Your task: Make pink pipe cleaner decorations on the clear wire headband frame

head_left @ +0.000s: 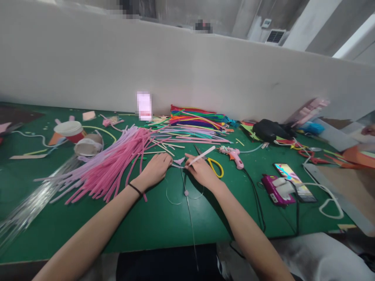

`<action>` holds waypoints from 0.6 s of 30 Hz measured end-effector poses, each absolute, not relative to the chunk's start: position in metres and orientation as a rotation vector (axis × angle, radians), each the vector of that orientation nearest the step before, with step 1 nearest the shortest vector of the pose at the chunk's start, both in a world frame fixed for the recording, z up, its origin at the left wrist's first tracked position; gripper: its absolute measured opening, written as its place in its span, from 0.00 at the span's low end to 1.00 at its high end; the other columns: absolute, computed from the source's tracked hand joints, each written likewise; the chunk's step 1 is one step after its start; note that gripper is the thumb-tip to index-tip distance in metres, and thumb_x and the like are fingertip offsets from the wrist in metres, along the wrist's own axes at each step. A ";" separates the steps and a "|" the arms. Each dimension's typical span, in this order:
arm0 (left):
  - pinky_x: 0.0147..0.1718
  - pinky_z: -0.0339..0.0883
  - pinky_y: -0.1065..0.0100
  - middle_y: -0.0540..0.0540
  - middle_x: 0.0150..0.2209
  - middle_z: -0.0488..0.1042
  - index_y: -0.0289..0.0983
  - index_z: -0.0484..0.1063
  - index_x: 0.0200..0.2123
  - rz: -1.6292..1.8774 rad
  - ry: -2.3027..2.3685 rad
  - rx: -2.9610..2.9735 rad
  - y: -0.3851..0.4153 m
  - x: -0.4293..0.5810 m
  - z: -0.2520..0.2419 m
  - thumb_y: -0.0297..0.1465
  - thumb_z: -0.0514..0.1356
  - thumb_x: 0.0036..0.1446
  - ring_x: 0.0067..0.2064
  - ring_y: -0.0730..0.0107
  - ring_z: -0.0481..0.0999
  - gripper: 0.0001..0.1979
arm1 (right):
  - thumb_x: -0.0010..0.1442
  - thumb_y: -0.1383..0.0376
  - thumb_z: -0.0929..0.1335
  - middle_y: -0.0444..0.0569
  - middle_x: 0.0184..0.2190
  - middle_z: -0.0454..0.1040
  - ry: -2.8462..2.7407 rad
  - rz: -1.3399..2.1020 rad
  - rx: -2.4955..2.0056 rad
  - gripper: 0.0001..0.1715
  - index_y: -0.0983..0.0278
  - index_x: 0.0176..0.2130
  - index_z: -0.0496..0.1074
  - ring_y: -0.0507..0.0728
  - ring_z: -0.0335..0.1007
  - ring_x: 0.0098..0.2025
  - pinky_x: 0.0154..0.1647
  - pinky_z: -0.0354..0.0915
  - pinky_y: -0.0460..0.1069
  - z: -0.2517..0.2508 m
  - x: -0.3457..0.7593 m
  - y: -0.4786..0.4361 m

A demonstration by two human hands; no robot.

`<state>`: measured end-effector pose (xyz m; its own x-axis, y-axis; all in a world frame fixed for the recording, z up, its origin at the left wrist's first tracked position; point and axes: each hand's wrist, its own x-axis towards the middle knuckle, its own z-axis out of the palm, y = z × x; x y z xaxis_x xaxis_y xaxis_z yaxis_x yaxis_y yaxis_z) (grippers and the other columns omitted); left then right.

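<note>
**Stem overhung the table edge while both hands pinched a lilac piece**

The likeliest trouble lay with the wire stem, which ran from just below the hands across the green table and out past its near edge. Had that overhanging end been bumped by a lean forward, the jolt could have dragged the small pink bead and the thin wire loop with it, and perhaps twisted the work out of the fingers. The scissors made a second hazard: they lay just beside the right hand, where a careless knuckle might have knocked them.

The left hand was palm down, its fingers curled in and drawn together at one end of the lilac piece, with hardly any gap showing. The right hand was bent just as tightly, pinching a pale strip that stuck up and away from its fingers. The lilac piece sat between the two sets of fingertips, at the stem's upper end. Whether it and the pale strip were one length could not fairly be told, since the fingers hid too much.
</note>
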<state>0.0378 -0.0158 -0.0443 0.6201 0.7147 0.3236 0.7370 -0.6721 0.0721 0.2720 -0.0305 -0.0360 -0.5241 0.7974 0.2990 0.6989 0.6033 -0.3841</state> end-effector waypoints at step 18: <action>0.39 0.61 0.58 0.40 0.34 0.71 0.36 0.68 0.35 -0.513 -1.275 -2.817 -0.024 0.040 -0.033 0.27 0.46 0.66 0.37 0.58 0.68 0.12 | 0.65 0.65 0.66 0.52 0.37 0.74 -2.447 0.182 -1.189 0.08 0.64 0.35 0.74 0.57 0.67 0.43 0.46 0.62 0.51 -0.032 0.268 -0.032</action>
